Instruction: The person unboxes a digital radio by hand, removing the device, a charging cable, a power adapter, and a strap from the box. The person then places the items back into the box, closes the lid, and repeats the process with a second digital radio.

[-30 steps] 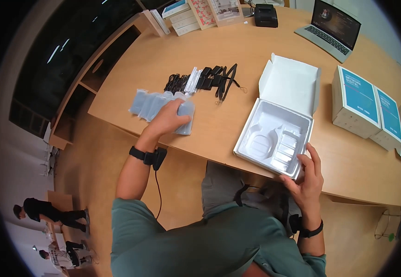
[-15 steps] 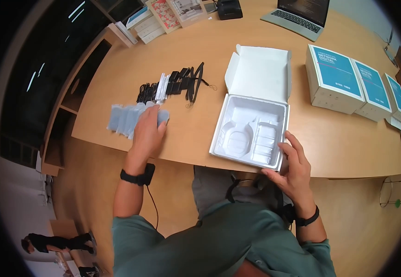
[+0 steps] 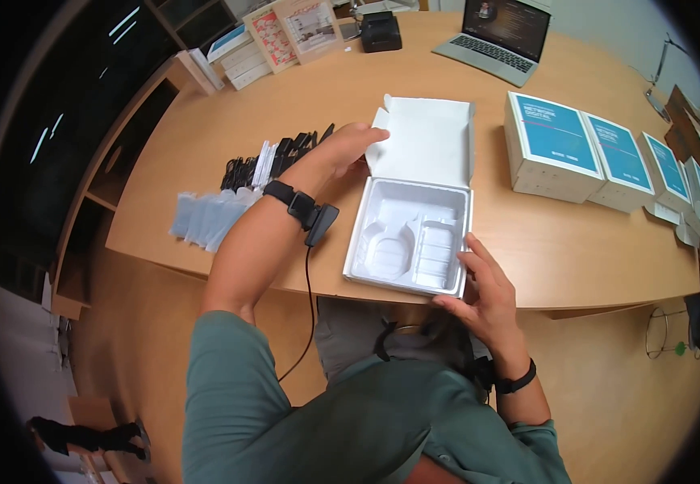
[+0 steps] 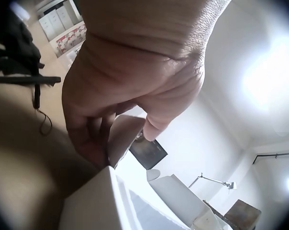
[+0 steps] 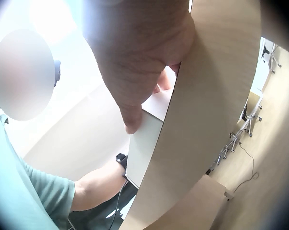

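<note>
A white cardboard box (image 3: pixel 349 273) lies open near the table's front edge, its lid (image 3: pixel 431 141) tipped back. Inside sits a moulded white plastic tray (image 3: pixel 410 194) with bare hollows. My left hand (image 3: pixel 352 148) is at the lid's left side; in the left wrist view its thumb and fingers pinch a side flap (image 4: pixel 124 139). With my right hand (image 3: pixel 489 292) I hold the box's near right corner, thumb on the front and fingers along the side. The right wrist view shows that thumb against the box's white front wall (image 5: pixel 143 143).
Translucent bluish packets (image 3: pixel 205 219), black cables (image 3: pixel 239 173), white strips (image 3: pixel 264 164) and black adapters (image 3: pixel 287 150) lie left, partly behind my left forearm. Blue-and-white boxes (image 3: pixel 556 149) stand right. A laptop (image 3: pixel 491 56), black device (image 3: pixel 381 32) and upright books (image 3: pixel 308 28) are at the back.
My left hand has left the translucent packets, moving right and away from me to the lid's left flap. My right hand stays at the box corner. The head view has shifted.
</note>
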A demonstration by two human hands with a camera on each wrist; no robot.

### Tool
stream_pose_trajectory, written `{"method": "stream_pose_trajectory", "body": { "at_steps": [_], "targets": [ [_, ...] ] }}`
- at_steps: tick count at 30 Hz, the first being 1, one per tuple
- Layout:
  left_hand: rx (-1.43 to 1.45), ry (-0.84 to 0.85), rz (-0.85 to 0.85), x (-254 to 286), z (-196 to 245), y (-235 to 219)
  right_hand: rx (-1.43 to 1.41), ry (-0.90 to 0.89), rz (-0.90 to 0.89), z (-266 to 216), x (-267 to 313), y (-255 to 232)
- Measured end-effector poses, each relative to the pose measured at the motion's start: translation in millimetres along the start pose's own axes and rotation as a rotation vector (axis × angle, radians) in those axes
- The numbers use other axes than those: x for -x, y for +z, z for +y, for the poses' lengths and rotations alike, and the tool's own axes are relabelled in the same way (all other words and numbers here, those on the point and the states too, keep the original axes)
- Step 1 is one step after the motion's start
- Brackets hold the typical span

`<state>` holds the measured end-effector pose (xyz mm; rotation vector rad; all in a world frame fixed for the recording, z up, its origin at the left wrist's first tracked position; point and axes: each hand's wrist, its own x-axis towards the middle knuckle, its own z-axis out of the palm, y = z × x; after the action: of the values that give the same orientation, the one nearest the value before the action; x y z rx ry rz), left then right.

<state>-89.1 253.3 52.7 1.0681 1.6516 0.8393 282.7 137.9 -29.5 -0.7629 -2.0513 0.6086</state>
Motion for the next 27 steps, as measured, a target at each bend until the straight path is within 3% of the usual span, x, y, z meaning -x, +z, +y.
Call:
{"method": "stream_pose_trajectory", "body": {
  "at_steps": [1,4,5,7,10,13,14,18,20,21,23,25,27],
  "targets": [
    [-0.007,0.009,-0.013,-7.3,-4.9,3.6,0.011,-0.013,0.002,-1.0,0.3,0.2],
    [0.252,0.259,0.114,6.0,-6.8,18.3,0.012,0.008,0.041,-5.9,-0.9,-0.3],
    [0.244,0.252,0.105,15.0,-9.1,20.0,0.027,-0.009,0.040,-6.5,-2.0,-1.6],
    [-0.149,0.565,0.275,36.4,-15.0,16.5,0.035,-0.008,0.016,-7.2,-5.2,-5.6],
    [-0.346,0.396,0.322,78.4,-17.0,11.7,0.043,-0.011,0.007,-9.4,-7.5,-1.6],
    [-0.272,0.528,0.354,98.9,-29.0,22.2,0.046,-0.009,0.030,-8.6,-9.2,-0.7],
    [-0.304,0.435,0.374,105.9,-29.5,25.9,0.048,-0.017,0.036,-8.4,-8.9,-0.2],
    [-0.272,0.332,0.352,118.3,-40.6,37.0,0.021,0.013,0.041,-8.8,-8.7,0.5],
    [-0.276,0.447,0.416,117.1,-56.5,42.7,-0.021,0.004,0.039,-9.6,-9.1,-0.9],
    [-0.303,0.786,0.376,113.5,-62.1,45.0,-0.012,0.012,0.044,-9.8,-9.5,-3.4],
    [-0.468,0.818,0.340,113.5,-68.0,40.0,-0.069,0.034,-0.010,-10.4,-9.8,-11.2],
    [-0.565,0.960,0.335,115.5,-71.5,39.2,-0.118,0.081,-0.015,-5.1,-10.8,-11.0],
    [-0.523,0.824,0.305,124.7,-74.5,42.5,-0.172,0.129,-0.019,-3.7,-13.6,-9.3]
  ]
}}
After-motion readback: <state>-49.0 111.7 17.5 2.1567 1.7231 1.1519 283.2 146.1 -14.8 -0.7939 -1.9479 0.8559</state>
